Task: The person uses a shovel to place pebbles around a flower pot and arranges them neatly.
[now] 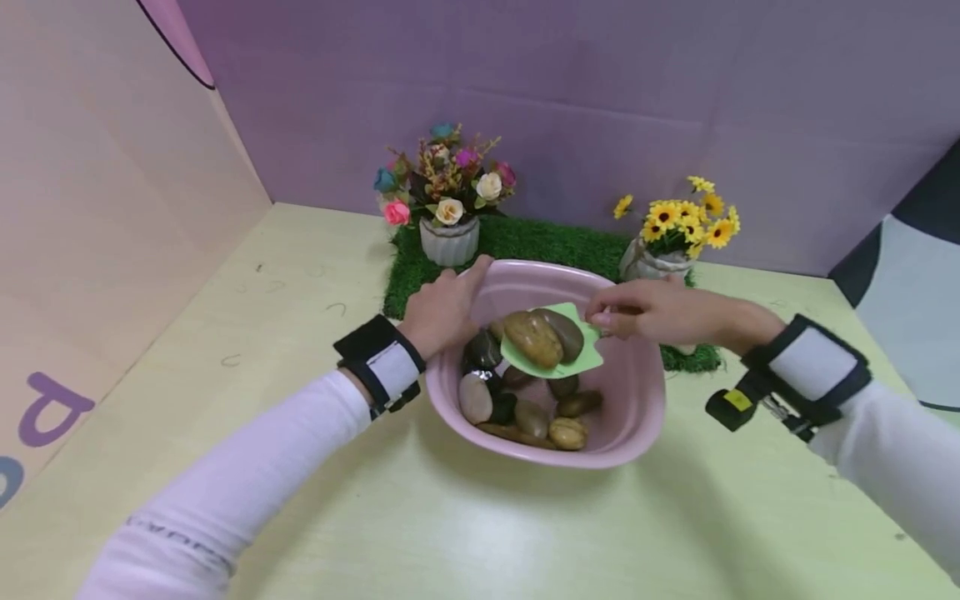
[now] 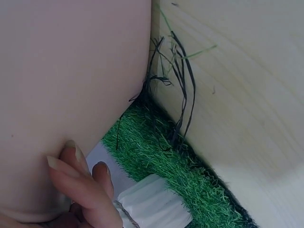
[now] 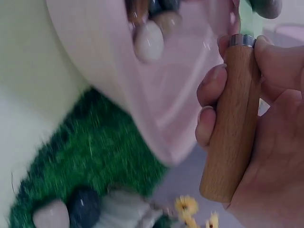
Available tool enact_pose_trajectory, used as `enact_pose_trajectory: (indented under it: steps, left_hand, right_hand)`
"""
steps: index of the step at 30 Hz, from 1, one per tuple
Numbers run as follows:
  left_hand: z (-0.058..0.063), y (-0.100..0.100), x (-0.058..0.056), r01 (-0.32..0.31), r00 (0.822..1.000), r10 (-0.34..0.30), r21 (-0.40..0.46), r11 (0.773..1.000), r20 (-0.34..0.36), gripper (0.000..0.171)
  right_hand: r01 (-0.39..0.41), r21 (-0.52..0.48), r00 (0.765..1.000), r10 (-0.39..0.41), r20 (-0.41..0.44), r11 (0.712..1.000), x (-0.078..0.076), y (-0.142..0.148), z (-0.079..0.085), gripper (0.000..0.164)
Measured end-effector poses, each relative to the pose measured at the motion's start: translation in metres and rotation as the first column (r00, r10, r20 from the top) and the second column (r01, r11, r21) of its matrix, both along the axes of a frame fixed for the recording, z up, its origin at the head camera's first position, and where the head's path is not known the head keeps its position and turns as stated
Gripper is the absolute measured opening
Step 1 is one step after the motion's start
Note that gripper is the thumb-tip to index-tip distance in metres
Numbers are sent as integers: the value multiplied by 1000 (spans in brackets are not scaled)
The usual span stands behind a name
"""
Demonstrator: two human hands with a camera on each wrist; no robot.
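Worktop [image 1: 480, 533] bears pink basin [image 1: 645, 400], loose stones [image 1: 532, 418] in its bottom. Left hand [image 1: 442, 310] holds the basin's rim; only left wrist view shows fingertips [image 2: 61, 168] against its outer wall. Right hand [image 1: 656, 310] curled round shovel [image 1: 589, 355]; right wrist view alone shows full wooden handle [image 3: 232, 123]. Green blade, above basin, carries two brown stones [image 1: 534, 339].

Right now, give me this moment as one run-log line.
right hand: grips green scoop by wooden handle | scoop: carries stones over pink tub | left hand: holds tub's edge | tub: more stones inside
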State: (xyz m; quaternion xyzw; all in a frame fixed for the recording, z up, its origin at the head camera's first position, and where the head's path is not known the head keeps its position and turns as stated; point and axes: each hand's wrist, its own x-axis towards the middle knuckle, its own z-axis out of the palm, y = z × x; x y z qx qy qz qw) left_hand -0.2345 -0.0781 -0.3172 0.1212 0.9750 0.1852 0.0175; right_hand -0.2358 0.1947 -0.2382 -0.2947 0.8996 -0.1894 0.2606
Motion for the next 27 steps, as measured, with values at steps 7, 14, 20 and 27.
enact_pose_trajectory:
  steps: [7,14,20,27]
  left_hand:
    - [2,1,0,-17,1000,17,-14,1000,25,71]
    - [0,2,-2,-18,1000,19,-20,1000,19,73]
    - [0,1,-1,-13,1000,13,-15,1000,23,72]
    - [1,1,0,-2,1000,2,-13,1000,12,74]
  right_hand:
    - [81,62,995,-77,-65,995,-8,29,19,26]
    - [153,110,986,-145,-78,982,-12,51,26,29]
    - [196,146,979,-186,-82,970,-16,68,30,40]
    - [232,147,971,-221,-87,962,-25,92,33,44]
